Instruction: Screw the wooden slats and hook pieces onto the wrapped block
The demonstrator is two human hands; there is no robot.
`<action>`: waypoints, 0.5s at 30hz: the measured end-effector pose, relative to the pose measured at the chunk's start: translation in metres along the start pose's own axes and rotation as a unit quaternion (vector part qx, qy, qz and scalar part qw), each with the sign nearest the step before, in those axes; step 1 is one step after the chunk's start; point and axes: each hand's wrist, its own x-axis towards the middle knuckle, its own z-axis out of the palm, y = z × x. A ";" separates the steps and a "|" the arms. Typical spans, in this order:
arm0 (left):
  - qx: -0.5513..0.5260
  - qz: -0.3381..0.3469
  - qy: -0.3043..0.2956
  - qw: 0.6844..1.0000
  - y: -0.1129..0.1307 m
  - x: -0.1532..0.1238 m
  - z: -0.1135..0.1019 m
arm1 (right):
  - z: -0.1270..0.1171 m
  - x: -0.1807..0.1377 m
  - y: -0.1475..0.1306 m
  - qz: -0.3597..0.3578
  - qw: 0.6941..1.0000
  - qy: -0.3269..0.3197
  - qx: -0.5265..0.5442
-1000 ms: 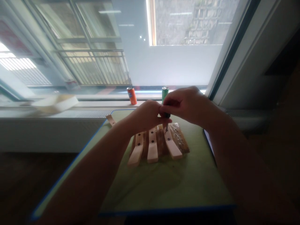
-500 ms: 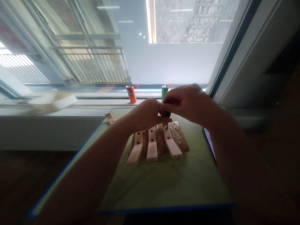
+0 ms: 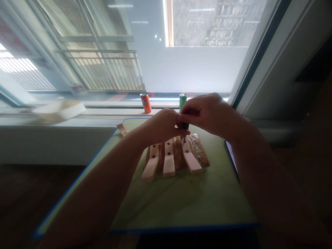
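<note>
While daylight poured through the window, a person worked a small tool into a set of wooden slats at the centre of the frame.

Right hand: the right hand was clenched around the dark handle of a screwdriver, held near upright, its tip at the rightmost slat.

Left hand: the left hand pinched the same screwdriver low down, just under the right hand, fingers closed and touching it.

Work piece: the wooden slats lay fanned on the green mat, three pale strips with dark holes over darker strips, just below both hands.

Beside it: a clear plastic bag touched the slats' right edge; a loose wooden strip lay apart at the mat's upper left corner.

Background: an orange can and a green can stood on the sill above centre.

Doing it well, as a judgement: the shaft looked best kept square to the slat, with steady downward pressure while turning, the lower hand guiding the tip so that it did not slip from the hole.
</note>
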 end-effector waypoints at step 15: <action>0.020 -0.011 0.003 1.000 0.003 0.000 -0.002 | -0.001 0.000 0.000 -0.010 1.000 0.014 -0.004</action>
